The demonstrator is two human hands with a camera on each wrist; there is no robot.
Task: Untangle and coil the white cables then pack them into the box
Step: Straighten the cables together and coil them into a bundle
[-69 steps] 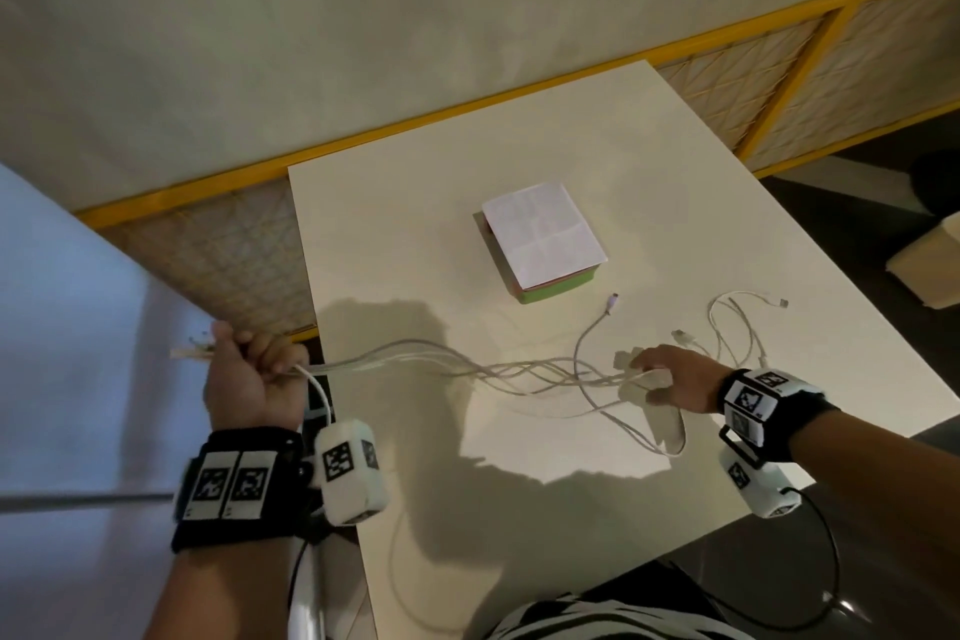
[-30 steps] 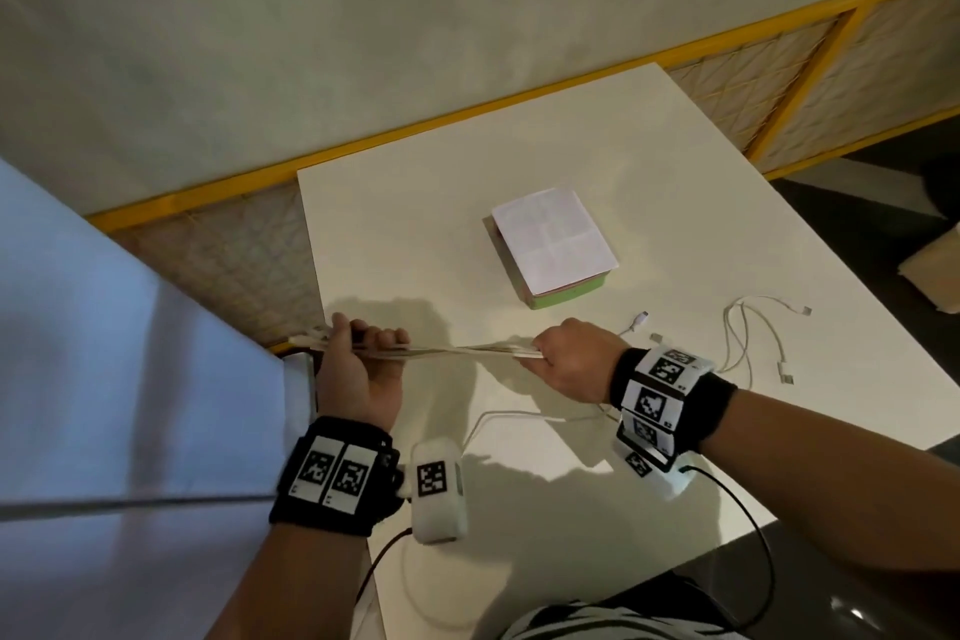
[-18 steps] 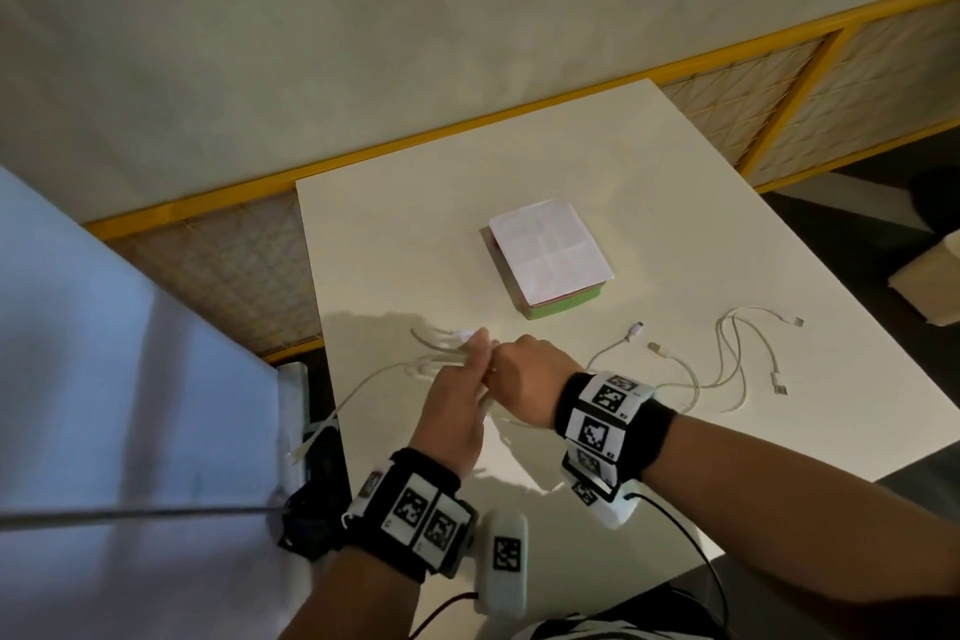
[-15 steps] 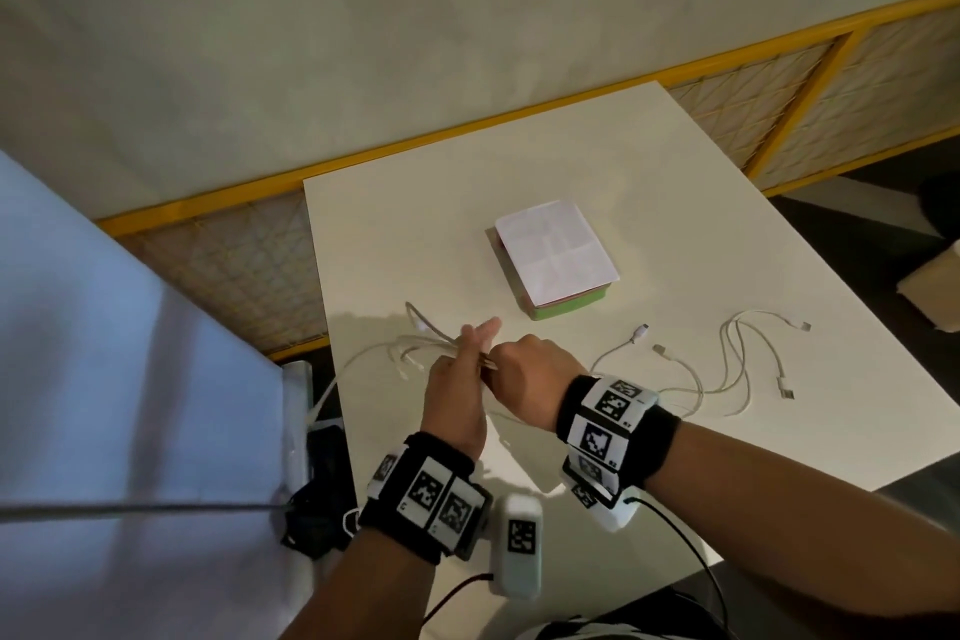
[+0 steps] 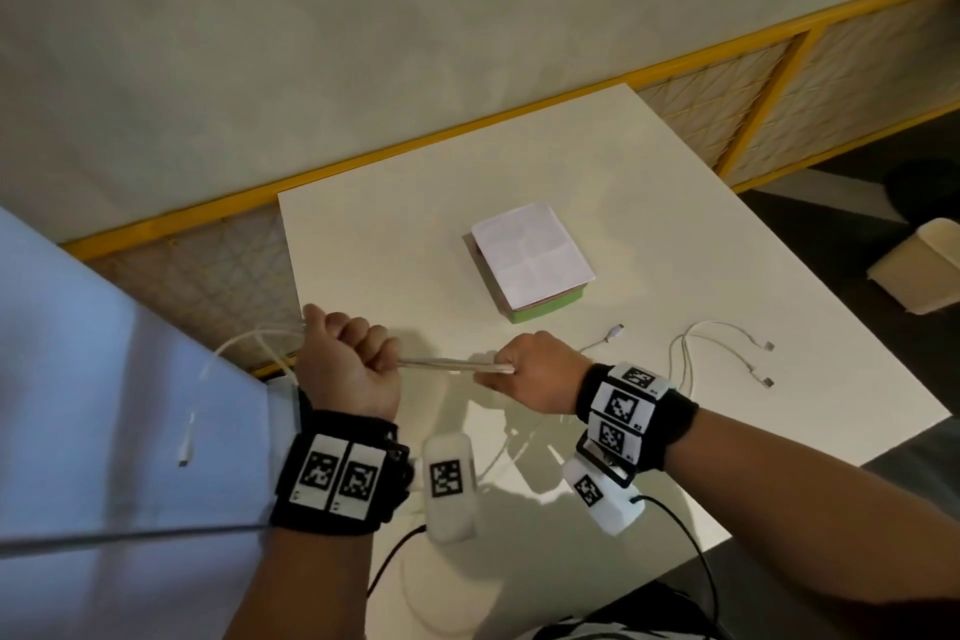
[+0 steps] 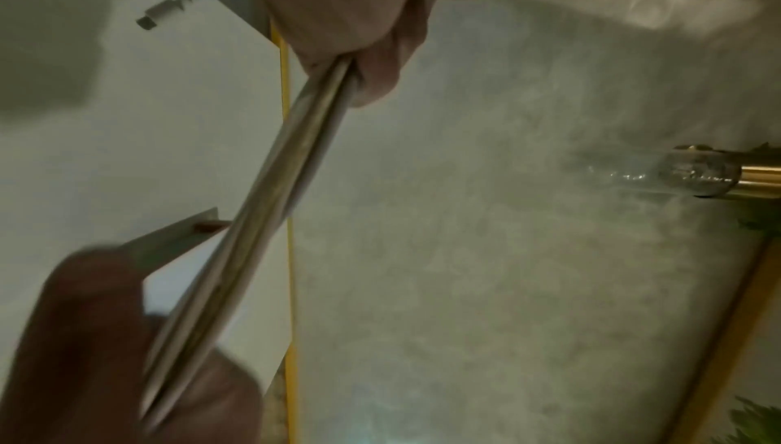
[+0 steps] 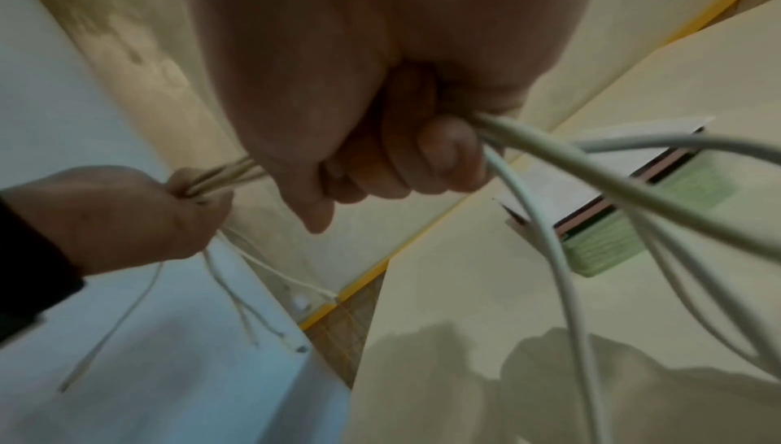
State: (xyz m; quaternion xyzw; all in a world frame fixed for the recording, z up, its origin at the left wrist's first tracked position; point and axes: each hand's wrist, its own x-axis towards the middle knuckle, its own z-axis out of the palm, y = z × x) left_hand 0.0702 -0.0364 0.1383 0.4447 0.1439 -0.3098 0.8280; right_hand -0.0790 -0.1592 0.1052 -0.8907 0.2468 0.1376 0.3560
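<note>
Currently, a bundle of white cables (image 5: 453, 366) is being held taut between two fists above the near-left part of the white table (image 5: 675, 244). The left hand (image 5: 347, 365) is being kept clenched around one end of the bundle, with several loose tails and plugs (image 5: 185, 452) being left to hang past the table's left edge. The right hand (image 5: 535, 372) is being kept curled around the other end, and the remaining strands are being let out from under its fingers (image 7: 448, 154), drooping toward the tabletop. Between the fists the strands are being drawn straight and packed side by side, as is being shown in the left wrist view (image 6: 270, 217).

Farther back on the table, the box (image 5: 530, 261) is being left closed, a white sheet lying on top and a green side being shown; it is well apart from both hands. Another loose cable (image 5: 717, 353) is being left lying on the table to the right of the right wrist.
</note>
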